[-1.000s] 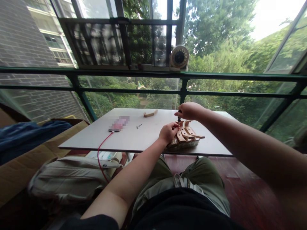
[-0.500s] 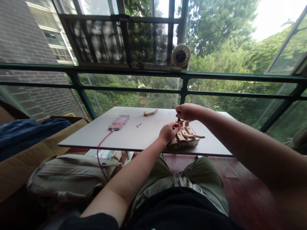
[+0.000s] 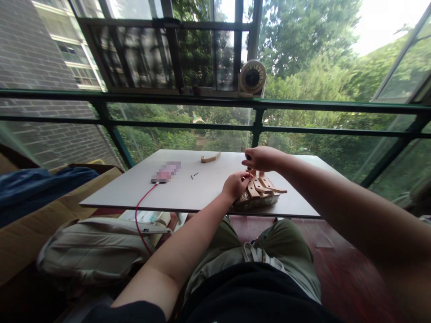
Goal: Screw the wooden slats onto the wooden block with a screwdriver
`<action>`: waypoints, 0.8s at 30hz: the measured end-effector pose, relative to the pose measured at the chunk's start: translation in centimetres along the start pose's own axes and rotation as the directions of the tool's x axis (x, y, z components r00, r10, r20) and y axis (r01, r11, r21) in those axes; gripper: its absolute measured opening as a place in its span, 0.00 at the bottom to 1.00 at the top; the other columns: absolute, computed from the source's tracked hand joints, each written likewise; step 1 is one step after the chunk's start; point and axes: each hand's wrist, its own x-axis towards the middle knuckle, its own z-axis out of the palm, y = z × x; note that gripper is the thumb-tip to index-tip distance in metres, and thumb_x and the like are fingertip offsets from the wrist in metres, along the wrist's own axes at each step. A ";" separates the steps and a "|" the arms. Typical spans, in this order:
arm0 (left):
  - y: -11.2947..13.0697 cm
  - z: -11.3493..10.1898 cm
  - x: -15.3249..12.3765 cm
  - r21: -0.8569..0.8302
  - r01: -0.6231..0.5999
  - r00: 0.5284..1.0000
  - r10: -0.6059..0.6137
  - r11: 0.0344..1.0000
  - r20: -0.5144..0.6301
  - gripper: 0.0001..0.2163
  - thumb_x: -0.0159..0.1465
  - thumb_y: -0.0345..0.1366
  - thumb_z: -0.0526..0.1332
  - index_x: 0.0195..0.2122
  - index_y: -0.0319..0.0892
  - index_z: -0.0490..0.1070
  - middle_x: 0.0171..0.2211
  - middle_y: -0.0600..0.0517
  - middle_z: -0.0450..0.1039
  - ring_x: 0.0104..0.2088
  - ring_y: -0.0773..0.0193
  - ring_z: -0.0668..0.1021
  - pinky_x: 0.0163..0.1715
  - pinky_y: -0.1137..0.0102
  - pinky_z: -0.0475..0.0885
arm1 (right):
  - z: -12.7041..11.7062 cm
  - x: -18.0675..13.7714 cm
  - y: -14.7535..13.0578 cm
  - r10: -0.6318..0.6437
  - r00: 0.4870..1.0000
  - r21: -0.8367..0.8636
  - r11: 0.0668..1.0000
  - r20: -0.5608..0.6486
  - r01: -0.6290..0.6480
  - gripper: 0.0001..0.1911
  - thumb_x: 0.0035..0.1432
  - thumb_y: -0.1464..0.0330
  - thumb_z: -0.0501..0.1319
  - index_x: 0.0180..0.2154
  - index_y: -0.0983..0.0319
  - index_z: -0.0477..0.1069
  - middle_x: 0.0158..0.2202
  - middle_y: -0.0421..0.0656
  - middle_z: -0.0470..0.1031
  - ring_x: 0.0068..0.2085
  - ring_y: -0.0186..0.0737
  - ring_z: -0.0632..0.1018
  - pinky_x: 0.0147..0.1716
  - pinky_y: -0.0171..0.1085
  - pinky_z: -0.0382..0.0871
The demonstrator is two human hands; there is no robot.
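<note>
Closed around the dark handle of a screwdriver (image 3: 248,158), my right hand (image 3: 261,158) is above the wooden pieces. The screwdriver points down, its lower end close to the fingertips of my left hand (image 3: 235,186). Those fingertips are pinched at the left end of the pieces; what lies between them is too small to make out. Several pale wooden hooks (image 3: 258,185) with dark holes lie side by side on a clear plastic-wrapped pack (image 3: 257,202) near the table's front edge.
On the white table (image 3: 188,193) lie a loose wooden hook (image 3: 210,158), small screws (image 3: 194,175) and a blurred-out phone (image 3: 166,172) on a red cable (image 3: 137,215). A round fan (image 3: 252,77) stands at the railing. A backpack (image 3: 90,246) and cardboard box (image 3: 40,211) are at left.
My right hand has turned slightly and shifted a little left and down with the screwdriver. My left hand stays pinched at the same spot; the view has shifted slightly.
</note>
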 end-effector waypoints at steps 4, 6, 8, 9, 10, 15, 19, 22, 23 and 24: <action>0.0 0.0 -0.1 0.001 -0.001 1.000 0.001 1.000 -0.004 0.10 0.63 0.36 0.57 0.37 0.45 0.78 0.38 0.52 0.80 0.37 0.63 0.79 0.41 0.72 0.72 | -0.1 -0.6 0.0 -0.098 0.995 0.145 0.985 -0.002 0.097 0.21 0.57 0.73 0.55 0.53 0.59 0.64 0.45 0.43 0.77 0.34 0.32 0.75 0.31 0.29 0.63; 0.1 0.0 -0.1 0.003 0.005 1.000 -0.004 1.000 -0.006 0.09 0.63 0.36 0.57 0.37 0.45 0.77 0.38 0.52 0.80 0.38 0.63 0.79 0.41 0.72 0.72 | 0.0 -0.7 0.2 -0.111 0.994 0.194 0.975 0.008 0.108 0.19 0.58 0.76 0.51 0.50 0.59 0.67 0.45 0.41 0.77 0.33 0.29 0.75 0.30 0.27 0.63; 0.1 0.0 -0.1 0.008 0.010 1.000 -0.010 1.000 -0.005 0.09 0.63 0.37 0.57 0.37 0.45 0.77 0.38 0.52 0.80 0.38 0.62 0.79 0.41 0.71 0.72 | 0.1 -0.5 0.3 -0.101 0.995 0.210 0.973 0.009 0.097 0.15 0.59 0.75 0.51 0.46 0.60 0.70 0.42 0.40 0.78 0.32 0.29 0.75 0.30 0.27 0.63; 0.1 0.1 -0.1 0.010 0.011 1.000 -0.011 1.000 -0.003 0.09 0.63 0.37 0.57 0.37 0.45 0.78 0.38 0.52 0.80 0.38 0.62 0.79 0.42 0.71 0.72 | 0.1 -0.5 0.4 -0.091 0.996 0.207 0.974 0.002 0.088 0.14 0.60 0.73 0.51 0.45 0.60 0.71 0.40 0.41 0.79 0.31 0.30 0.75 0.29 0.27 0.63; 0.1 0.1 -0.1 0.011 0.011 1.000 -0.011 1.000 0.000 0.09 0.63 0.37 0.57 0.37 0.45 0.78 0.38 0.53 0.80 0.38 0.62 0.79 0.42 0.71 0.72 | 0.1 -0.4 0.5 -0.078 0.997 0.197 0.977 -0.008 0.078 0.13 0.60 0.71 0.53 0.44 0.61 0.71 0.38 0.41 0.79 0.31 0.31 0.75 0.29 0.28 0.63; 0.0 0.3 0.0 0.025 0.018 1.000 -0.018 1.000 0.012 0.10 0.63 0.38 0.57 0.37 0.46 0.78 0.39 0.52 0.80 0.38 0.62 0.79 0.41 0.71 0.72 | 0.0 -0.4 0.8 -0.020 0.999 0.117 0.993 -0.032 0.023 0.12 0.58 0.63 0.57 0.38 0.62 0.75 0.31 0.43 0.79 0.29 0.35 0.75 0.28 0.31 0.61; 0.0 0.2 0.0 0.034 0.011 1.000 -0.012 0.999 0.013 0.10 0.63 0.38 0.57 0.38 0.46 0.78 0.40 0.52 0.80 0.39 0.62 0.79 0.42 0.71 0.72 | 0.1 -0.2 0.5 0.023 0.999 0.045 0.999 -0.044 -0.021 0.18 0.59 0.57 0.56 0.37 0.63 0.75 0.29 0.46 0.78 0.29 0.37 0.75 0.27 0.33 0.60; 0.0 0.2 0.0 0.038 0.000 1.000 -0.001 0.999 0.015 0.10 0.63 0.37 0.57 0.39 0.46 0.78 0.40 0.52 0.80 0.38 0.63 0.79 0.41 0.72 0.71 | 0.4 0.0 0.1 0.040 0.997 -0.011 0.999 -0.058 -0.041 0.23 0.59 0.52 0.54 0.38 0.64 0.75 0.31 0.48 0.78 0.30 0.40 0.75 0.27 0.34 0.59; 0.1 0.1 0.0 0.040 -0.003 1.000 0.002 0.999 0.016 0.10 0.63 0.37 0.57 0.38 0.46 0.78 0.40 0.52 0.80 0.38 0.63 0.79 0.41 0.72 0.71 | 0.5 0.1 0.0 0.046 0.997 -0.030 0.998 -0.063 -0.048 0.24 0.59 0.51 0.53 0.39 0.64 0.75 0.32 0.49 0.78 0.31 0.41 0.75 0.27 0.35 0.59; 0.1 0.1 0.0 0.041 -0.006 1.000 0.005 0.999 0.016 0.10 0.63 0.37 0.57 0.38 0.46 0.78 0.40 0.52 0.80 0.38 0.63 0.79 0.41 0.72 0.71 | 0.6 0.1 -0.2 0.052 0.996 -0.047 0.997 -0.067 -0.056 0.25 0.59 0.50 0.52 0.39 0.64 0.75 0.32 0.49 0.78 0.31 0.42 0.76 0.27 0.35 0.59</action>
